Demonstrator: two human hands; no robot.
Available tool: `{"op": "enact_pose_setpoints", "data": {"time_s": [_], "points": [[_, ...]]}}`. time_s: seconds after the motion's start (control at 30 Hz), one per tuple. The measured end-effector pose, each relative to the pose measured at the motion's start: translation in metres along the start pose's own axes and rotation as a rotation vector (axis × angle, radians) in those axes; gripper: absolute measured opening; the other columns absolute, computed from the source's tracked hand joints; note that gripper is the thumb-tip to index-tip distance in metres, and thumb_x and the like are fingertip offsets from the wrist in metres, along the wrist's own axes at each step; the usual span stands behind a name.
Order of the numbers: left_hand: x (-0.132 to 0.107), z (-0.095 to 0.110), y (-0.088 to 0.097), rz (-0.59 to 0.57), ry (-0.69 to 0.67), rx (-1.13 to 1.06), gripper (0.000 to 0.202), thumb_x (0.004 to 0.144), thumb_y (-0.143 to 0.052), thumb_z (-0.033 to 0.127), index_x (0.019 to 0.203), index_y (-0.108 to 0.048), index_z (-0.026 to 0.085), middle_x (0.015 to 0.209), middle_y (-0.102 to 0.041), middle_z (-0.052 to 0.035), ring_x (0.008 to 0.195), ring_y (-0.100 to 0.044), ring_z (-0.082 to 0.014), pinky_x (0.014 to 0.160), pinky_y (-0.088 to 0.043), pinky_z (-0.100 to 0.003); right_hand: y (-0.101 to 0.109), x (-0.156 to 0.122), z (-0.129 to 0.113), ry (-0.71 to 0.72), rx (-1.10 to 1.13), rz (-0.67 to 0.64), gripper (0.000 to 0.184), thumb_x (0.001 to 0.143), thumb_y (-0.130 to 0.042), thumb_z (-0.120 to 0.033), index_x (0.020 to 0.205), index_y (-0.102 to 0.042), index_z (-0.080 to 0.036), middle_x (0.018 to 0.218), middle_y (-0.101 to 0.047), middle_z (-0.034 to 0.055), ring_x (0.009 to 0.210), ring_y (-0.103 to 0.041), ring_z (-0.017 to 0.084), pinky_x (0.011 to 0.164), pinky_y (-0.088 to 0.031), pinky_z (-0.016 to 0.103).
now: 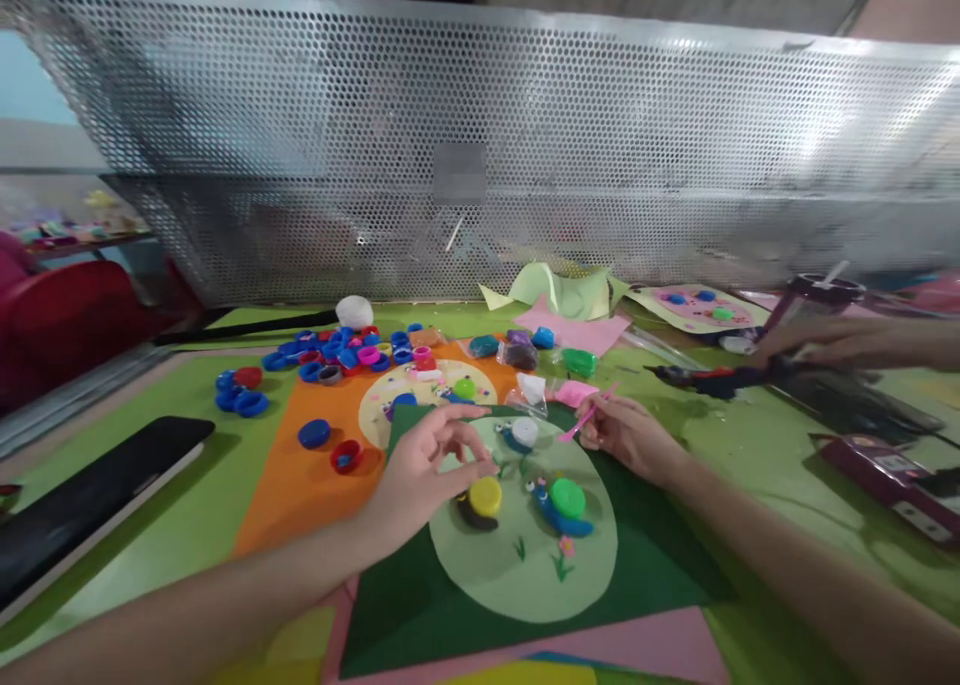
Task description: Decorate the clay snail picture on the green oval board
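My right hand point(626, 437) pinches a thin pink plastic modelling tool point(589, 415) above the right edge of a pale green paper circle point(525, 595). At the circle's left side is my left hand point(435, 460), fingers curved and apart, thumb tip by a snail with a yellow cap shell point(485, 497); I cannot tell whether they touch. The circle lies on a dark green sheet point(405, 615). Also on it are a blue snail with a green cap point(568, 499), a smaller snail with a white cap point(523, 432) and a pink clay flower point(566, 547).
Loose bottle caps point(345, 350) cluster at the back left, near orange paper point(277, 485). Bagged clay point(579, 362) lies behind the circle. A black phone-like slab point(97, 495) is at left. Another person's hand point(817, 345) reaches in from the right, by a dark cup point(814, 300).
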State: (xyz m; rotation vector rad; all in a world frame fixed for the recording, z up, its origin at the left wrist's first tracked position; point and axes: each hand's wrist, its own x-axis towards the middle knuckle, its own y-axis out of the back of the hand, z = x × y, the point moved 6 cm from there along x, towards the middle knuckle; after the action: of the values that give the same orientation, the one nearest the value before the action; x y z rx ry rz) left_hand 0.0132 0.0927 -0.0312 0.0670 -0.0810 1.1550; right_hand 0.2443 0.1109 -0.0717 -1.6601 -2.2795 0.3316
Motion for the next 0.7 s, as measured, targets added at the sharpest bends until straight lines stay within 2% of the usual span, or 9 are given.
{"op": "enact_pose_setpoints", "data": {"time_s": [0.13,0.3,0.47,0.57,0.7], "points": [[-0.008,0.006,-0.008,-0.036,0.033,-0.114,0.046,0.07,-0.074,0.02,0.111,-0.053,0.019,0.073,-0.064,0.0019,0.078,-0.06,-0.0137,0.077,-0.044,-0.025,-0.001,0.0,0.001,-0.004,-0.026,0.003,0.025,0.092,-0.052,-0.033,0.08,-0.057,-0.011,0.064,-0.053,-0.0039,0.052,-0.051,0.007,0.05,-0.046,0.021],[-0.014,0.0,-0.021,-0.052,0.188,-0.301,0.054,0.073,-0.071,0.03,0.122,-0.05,0.018,0.075,-0.071,-0.0027,0.074,-0.064,-0.0148,0.066,-0.045,-0.024,-0.004,0.001,0.002,-0.005,-0.045,-0.007,0.027,0.092,-0.052,-0.035,0.08,-0.057,-0.011,0.061,-0.051,-0.0046,0.051,-0.05,0.007,0.05,-0.044,0.02],[-0.019,-0.008,-0.031,-0.028,0.327,-0.448,0.067,0.066,-0.076,0.04,0.122,-0.05,0.013,0.08,-0.072,-0.0063,0.071,-0.064,-0.0131,0.061,-0.044,-0.021,-0.003,0.001,0.003,-0.016,-0.062,0.002,0.029,0.089,-0.054,-0.038,0.078,-0.058,-0.011,0.058,-0.052,-0.0046,0.05,-0.05,0.008,0.049,-0.043,0.02],[-0.021,-0.005,-0.033,-0.043,0.347,-0.47,0.074,0.063,-0.08,0.033,0.125,-0.046,0.013,0.081,-0.072,-0.0053,0.069,-0.064,-0.0107,0.059,-0.043,-0.019,-0.003,0.001,0.002,-0.023,-0.068,0.015,0.03,0.087,-0.056,-0.039,0.076,-0.058,-0.012,0.056,-0.052,-0.0046,0.049,-0.049,0.008,0.049,-0.041,0.021],[-0.027,0.0,-0.038,-0.105,0.366,-0.465,0.075,0.055,-0.083,0.014,0.122,-0.048,0.013,0.067,-0.071,-0.0008,0.065,-0.064,-0.0109,0.063,-0.047,-0.021,-0.004,0.0,0.0,-0.041,-0.071,0.051,0.031,0.079,-0.064,-0.042,0.073,-0.061,-0.012,0.054,-0.054,-0.0025,0.048,-0.048,0.009,0.049,-0.037,0.022]]}}
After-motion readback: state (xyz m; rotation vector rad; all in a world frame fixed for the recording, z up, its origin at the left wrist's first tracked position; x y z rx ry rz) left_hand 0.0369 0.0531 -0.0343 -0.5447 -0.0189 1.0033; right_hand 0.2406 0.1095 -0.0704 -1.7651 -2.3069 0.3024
